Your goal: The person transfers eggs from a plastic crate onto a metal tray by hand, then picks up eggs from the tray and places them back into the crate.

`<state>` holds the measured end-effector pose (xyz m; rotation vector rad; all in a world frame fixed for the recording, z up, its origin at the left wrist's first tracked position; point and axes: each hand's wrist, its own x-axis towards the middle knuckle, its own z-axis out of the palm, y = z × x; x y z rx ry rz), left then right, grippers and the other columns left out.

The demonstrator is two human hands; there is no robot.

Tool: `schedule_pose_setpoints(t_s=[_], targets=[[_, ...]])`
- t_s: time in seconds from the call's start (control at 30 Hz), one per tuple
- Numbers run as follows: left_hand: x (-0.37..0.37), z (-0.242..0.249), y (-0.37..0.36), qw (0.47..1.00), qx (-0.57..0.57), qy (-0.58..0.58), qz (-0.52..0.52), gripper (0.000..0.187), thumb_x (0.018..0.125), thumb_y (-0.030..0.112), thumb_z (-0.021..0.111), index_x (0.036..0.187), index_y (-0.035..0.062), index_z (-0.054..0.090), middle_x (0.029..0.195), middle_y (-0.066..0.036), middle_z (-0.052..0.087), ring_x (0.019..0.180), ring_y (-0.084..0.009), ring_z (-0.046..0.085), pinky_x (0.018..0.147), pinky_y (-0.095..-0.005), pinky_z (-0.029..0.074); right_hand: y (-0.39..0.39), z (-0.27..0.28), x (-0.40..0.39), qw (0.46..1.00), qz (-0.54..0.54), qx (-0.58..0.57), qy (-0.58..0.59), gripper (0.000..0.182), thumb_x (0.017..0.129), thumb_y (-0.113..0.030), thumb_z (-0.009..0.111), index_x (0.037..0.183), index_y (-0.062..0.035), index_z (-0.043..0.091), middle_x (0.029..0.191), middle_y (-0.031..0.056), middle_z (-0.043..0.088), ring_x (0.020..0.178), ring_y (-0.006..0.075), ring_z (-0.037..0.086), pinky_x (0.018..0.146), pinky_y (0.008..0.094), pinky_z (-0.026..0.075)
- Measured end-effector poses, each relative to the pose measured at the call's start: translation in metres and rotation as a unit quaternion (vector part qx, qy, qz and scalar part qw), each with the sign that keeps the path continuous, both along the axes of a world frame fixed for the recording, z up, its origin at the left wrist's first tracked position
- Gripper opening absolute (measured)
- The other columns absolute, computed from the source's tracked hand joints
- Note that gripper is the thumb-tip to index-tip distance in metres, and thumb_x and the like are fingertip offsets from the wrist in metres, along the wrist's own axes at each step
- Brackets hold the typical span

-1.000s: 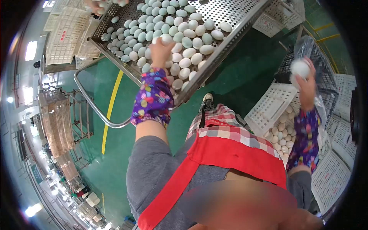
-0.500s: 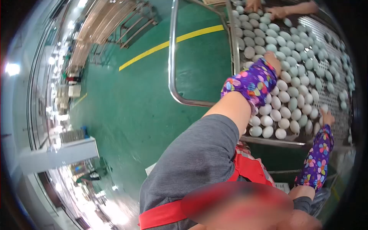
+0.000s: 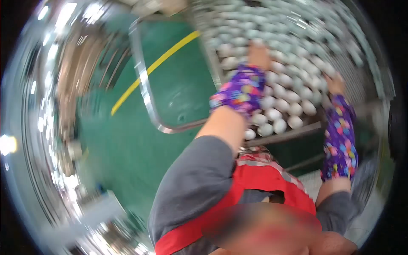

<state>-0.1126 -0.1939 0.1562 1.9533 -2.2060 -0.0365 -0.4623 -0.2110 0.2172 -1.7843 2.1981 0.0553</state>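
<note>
A mass of pale white and bluish-green eggs (image 3: pixel 279 91) covers a metal table (image 3: pixel 293 135). My left hand (image 3: pixel 259 56) reaches in among the eggs, its back toward me; its fingers are smeared and mostly hidden. My right hand (image 3: pixel 335 83) is at the right side of the eggs, close to a whitish egg (image 3: pixel 328 69); blur hides whether its fingers grip it. Purple flowered sleeve covers, such as the right one (image 3: pixel 340 140), are on both forearms.
The table's perforated metal surface (image 3: pixel 357 85) shows on the right. A bent metal tube frame (image 3: pixel 146 91) stands left of the table. Beyond it, a yellow line (image 3: pixel 155 68) crosses the green floor (image 3: pixel 119 140). A red apron (image 3: pixel 263 176) is on my body.
The view has swung, so table and eggs sit farther left, and everything is blurred. Both my hands remain at the eggs. The other person's hands at the top are no longer visible.
</note>
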Motion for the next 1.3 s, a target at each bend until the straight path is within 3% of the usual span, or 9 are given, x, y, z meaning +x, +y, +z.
schedule_pose_setpoints(t_s=[0.17, 0.23, 0.3, 0.37, 0.5, 0.53, 0.7, 1.0, 1.3], targets=[[0.025, -0.063, 0.003, 0.997, -0.004, -0.057, -0.048, 0.038, 0.088, 0.033, 0.045, 0.116, 0.0138, 0.06, 0.128, -0.015, 0.051, 0.122, -0.0339, 0.043, 0.105, -0.0591, 0.019, 0.129, 0.084, 0.029, 0.933, 0.1, -0.289, -0.187, 0.051, 0.077, -0.018, 0.063, 0.126, -0.0102, 0.05, 0.132, 0.0171, 0.045, 0.123, 0.0356, 0.04, 0.105, 0.0425, 0.03], [0.011, -0.001, 0.016, 0.967, 0.032, -0.232, -0.101, 0.047, 0.084, 0.039, 0.054, 0.12, 0.0095, 0.055, 0.127, -0.013, 0.05, 0.128, -0.0368, 0.032, 0.105, -0.0537, 0.021, 0.202, 0.117, 0.011, 0.921, 0.089, -0.336, -0.175, 0.042, 0.076, -0.01, 0.063, 0.118, -0.0096, 0.055, 0.128, 0.0145, 0.047, 0.119, 0.0315, 0.045, 0.1, 0.0384, 0.038], [-0.005, -0.025, 0.017, 0.996, -0.067, 0.024, -0.058, 0.057, 0.081, 0.027, 0.063, 0.129, 0.005, 0.043, 0.131, -0.019, 0.042, 0.127, -0.0382, 0.03, 0.104, -0.0522, 0.024, 0.277, 0.119, -0.015, 0.92, 0.032, -0.344, -0.187, 0.035, 0.075, -0.003, 0.062, 0.109, -0.0089, 0.057, 0.122, 0.012, 0.05, 0.114, 0.0284, 0.05, 0.095, 0.0358, 0.043], [-0.085, 0.066, 0.061, 0.963, -0.14, 0.214, -0.091, 0.058, 0.081, 0.019, 0.063, 0.13, 0.0022, 0.04, 0.13, -0.022, 0.04, 0.124, -0.0381, 0.032, 0.102, -0.0517, 0.026, 0.364, 0.131, -0.047, 0.913, -0.063, -0.363, -0.178, 0.026, 0.074, 0.0, 0.06, 0.099, -0.0084, 0.06, 0.114, 0.0088, 0.054, 0.105, 0.0267, 0.055, 0.089, 0.035, 0.046], [-0.195, 0.135, 0.138, 0.81, -0.045, 0.5, -0.304, 0.042, 0.078, 0.002, 0.057, 0.12, 0.0, 0.048, 0.12, -0.017, 0.049, 0.11, -0.0321, 0.047, 0.096, -0.04, 0.037, 0.519, 0.09, -0.092, 0.921, -0.314, -0.232, -0.013, 0.03, 0.075, -0.011, 0.057, 0.106, -0.0095, 0.058, 0.112, 0.0105, 0.056, 0.102, 0.0305, 0.054, 0.086, 0.039, 0.045], [-0.253, 0.089, 0.172, 0.783, 0.08, 0.491, -0.373, 0.035, 0.077, -0.003, 0.054, 0.112, 0.0004, 0.054, 0.113, -0.014, 0.055, 0.104, -0.0283, 0.052, 0.092, -0.0352, 0.04, 0.55, -0.004, -0.131, 0.921, -0.357, -0.155, -0.03, 0.035, 0.075, -0.013, 0.059, 0.109, -0.0088, 0.057, 0.113, 0.0118, 0.056, 0.103, 0.0311, 0.054, 0.087, 0.0398, 0.045], [-0.404, 0.136, 0.369, 0.619, 0.226, 0.182, -0.73, 0.04, 0.078, 0.017, 0.064, 0.115, 0.0062, 0.054, 0.117, -0.014, 0.055, 0.103, -0.0351, 0.055, 0.086, -0.0392, 0.046, 0.686, -0.064, -0.217, 0.913, -0.405, -0.003, -0.043, 0.046, 0.073, -0.018, 0.062, 0.117, -0.0068, 0.054, 0.112, 0.0189, 0.054, 0.104, 0.0349, 0.051, 0.09, 0.0425, 0.042], [-0.541, -0.056, 0.433, 0.644, 0.162, -0.117, -0.739, 0.071, 0.072, 0.04, 0.07, 0.133, 0.0152, 0.041, 0.145, -0.012, 0.027, 0.126, -0.038, 0.034, 0.098, -0.0549, 0.035, 0.629, -0.121, -0.234, 0.943, -0.3, 0.093, -0.11, 0.052, 0.072, -0.018, 0.06, 0.123, -0.0085, 0.053, 0.119, 0.0212, 0.056, 0.111, 0.0344, 0.053, 0.088, 0.0425, 0.046], [-0.535, -0.071, 0.401, 0.593, 0.207, -0.167, -0.76, 0.069, 0.063, 0.049, 0.075, 0.123, 0.0213, 0.052, 0.143, -0.018, 0.025, 0.114, -0.0437, 0.044, 0.09, -0.0532, 0.044, 0.644, -0.152, -0.236, 0.975, -0.208, 0.034, -0.067, 0.049, 0.067, -0.024, 0.063, 0.115, -0.0159, 0.057, 0.141, 0.0188, 0.031, 0.11, 0.0368, 0.047, 0.083, 0.0502, 0.047]])
